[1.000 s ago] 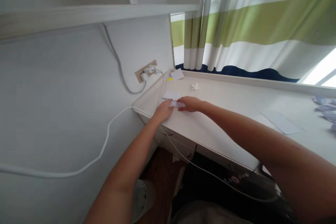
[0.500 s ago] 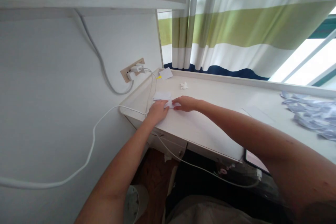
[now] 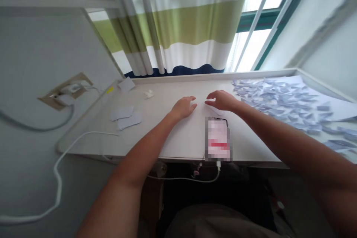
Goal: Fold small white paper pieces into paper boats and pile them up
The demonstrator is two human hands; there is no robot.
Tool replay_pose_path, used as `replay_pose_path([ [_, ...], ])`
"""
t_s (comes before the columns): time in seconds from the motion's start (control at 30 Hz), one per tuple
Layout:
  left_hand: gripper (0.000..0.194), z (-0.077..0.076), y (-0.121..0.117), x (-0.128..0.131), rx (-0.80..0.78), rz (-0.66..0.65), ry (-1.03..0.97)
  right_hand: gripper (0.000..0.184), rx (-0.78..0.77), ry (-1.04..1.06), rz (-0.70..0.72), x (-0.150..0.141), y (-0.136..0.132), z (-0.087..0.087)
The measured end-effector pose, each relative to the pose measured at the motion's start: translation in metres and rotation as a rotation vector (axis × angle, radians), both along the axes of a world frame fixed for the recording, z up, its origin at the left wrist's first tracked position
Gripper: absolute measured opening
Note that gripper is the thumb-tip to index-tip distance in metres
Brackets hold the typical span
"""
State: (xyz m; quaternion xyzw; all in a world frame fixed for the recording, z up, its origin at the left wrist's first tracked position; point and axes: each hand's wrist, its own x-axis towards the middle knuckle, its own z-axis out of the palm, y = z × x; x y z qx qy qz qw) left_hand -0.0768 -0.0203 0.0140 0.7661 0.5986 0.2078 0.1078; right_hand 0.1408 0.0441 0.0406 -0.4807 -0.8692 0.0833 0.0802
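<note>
The left hand (image 3: 184, 107) rests palm down on the desk (image 3: 178, 141), fingers loosely spread and holding nothing. The right hand (image 3: 221, 100), just to its right, curls its fingertips onto a white sheet (image 3: 216, 111) lying flat in the middle of the desk, just beyond the phone (image 3: 218, 139); whether it pinches the sheet I cannot tell. This looks like the start of a fold: the sheet needs squaring and pinning before a crease is pressed. A heap of folded papers (image 3: 279, 98) lies far right, two cards (image 3: 125, 118) near left. No writing is legible; the phone's screen is blurred.
</note>
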Motion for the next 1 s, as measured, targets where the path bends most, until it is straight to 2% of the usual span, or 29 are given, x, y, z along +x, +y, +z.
replay_pose_path([
  [0.1, 0.047, -0.011, 0.027, 0.040, 0.004, -0.180, -0.019, 0.040, -0.064, -0.014, 0.002, 0.040, -0.002, -0.015],
  [0.2, 0.044, -0.023, 0.040, 0.059, 0.007, -0.335, -0.049, 0.031, -0.066, 0.005, -0.020, 0.056, 0.000, -0.021],
  [0.33, 0.043, -0.031, 0.042, 0.060, 0.036, -0.318, -0.067, 0.022, -0.045, 0.072, -0.010, 0.062, 0.003, -0.027],
  [0.5, 0.047, -0.033, 0.038, 0.059, 0.080, -0.278, -0.136, 0.021, -0.003, 0.180, 0.025, 0.063, 0.003, -0.035],
  [0.57, 0.058, -0.034, 0.040, 0.059, 0.119, -0.225, -0.277, 0.018, 0.004, 0.332, 0.047, 0.062, 0.005, -0.037],
  [0.67, 0.076, -0.036, 0.043, 0.060, 0.089, -0.128, -0.624, 0.018, -0.089, 0.765, 0.042, 0.058, 0.007, -0.038],
  [0.73, 0.079, -0.035, 0.043, 0.060, -0.045, -0.146, -0.865, 0.028, -0.224, 1.082, 0.040, 0.052, 0.006, -0.039],
  [0.8, 0.074, -0.033, 0.040, 0.060, -0.208, -0.220, -1.036, 0.037, -0.357, 1.298, 0.061, 0.047, 0.002, -0.040],
  [0.87, 0.067, -0.029, 0.036, 0.061, -0.290, -0.259, -1.120, 0.041, -0.462, 1.380, 0.084, 0.043, -0.002, -0.041],
  [1.0, 0.055, -0.021, 0.031, 0.065, -0.214, -0.190, -1.205, 0.047, -0.562, 1.418, 0.102, 0.042, -0.008, -0.040],
])
